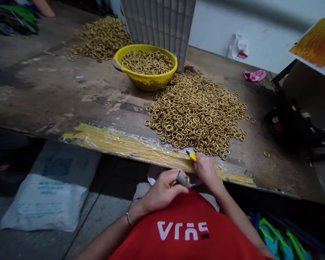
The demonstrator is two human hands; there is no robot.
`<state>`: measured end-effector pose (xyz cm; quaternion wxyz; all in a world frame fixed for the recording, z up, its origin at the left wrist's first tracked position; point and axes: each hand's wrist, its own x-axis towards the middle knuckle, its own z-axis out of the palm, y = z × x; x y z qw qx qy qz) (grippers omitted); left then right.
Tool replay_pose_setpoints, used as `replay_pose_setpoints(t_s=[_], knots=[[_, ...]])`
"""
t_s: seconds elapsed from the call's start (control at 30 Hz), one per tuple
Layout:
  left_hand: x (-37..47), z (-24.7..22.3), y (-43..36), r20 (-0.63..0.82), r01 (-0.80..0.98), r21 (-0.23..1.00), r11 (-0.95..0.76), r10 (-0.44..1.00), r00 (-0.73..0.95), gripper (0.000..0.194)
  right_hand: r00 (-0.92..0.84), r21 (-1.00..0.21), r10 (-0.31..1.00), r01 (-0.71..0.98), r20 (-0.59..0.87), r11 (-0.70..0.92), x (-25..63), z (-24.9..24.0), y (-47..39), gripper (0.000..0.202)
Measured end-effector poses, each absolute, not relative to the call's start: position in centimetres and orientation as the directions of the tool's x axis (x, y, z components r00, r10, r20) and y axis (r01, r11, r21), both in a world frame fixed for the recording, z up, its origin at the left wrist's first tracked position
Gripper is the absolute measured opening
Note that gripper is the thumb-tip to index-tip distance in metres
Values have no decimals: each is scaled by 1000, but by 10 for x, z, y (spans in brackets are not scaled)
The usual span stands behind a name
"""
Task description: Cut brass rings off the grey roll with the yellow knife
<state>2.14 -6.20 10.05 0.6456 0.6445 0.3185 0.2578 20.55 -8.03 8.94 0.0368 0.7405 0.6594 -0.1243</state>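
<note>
Where the floor shows at the left, a white sack with blue print lies beside the worn brown surface. Farther back on that surface sits a smaller heap of brass-coloured rings. A strip of yellow tape runs along the near edge, and beyond it stands a yellow bowl filled with similar rings, in front of an upright grey panel.

The hands are near each other but apart. The left hand is curled round a short grey cylinder, some rings showing beside it; the right hand grips a yellow-handled knife — its dark tip pointing left — at the near edge of the big ring pile. Rightward come a pink cloth, a lone ring and a black bag.
</note>
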Motion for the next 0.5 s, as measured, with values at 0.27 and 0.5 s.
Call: replay_pose_setpoints(t_s=[0.27,0.5], knots=[[14,67,-57,-379,-188,812,552,745,549,36,-109,-214,994,971,-2,106,185,75,-47,30],[6,48,-60,-356,-57,859,509,673,648,28,-90,-136,996,987,-15,87,169,64,-21,20]])
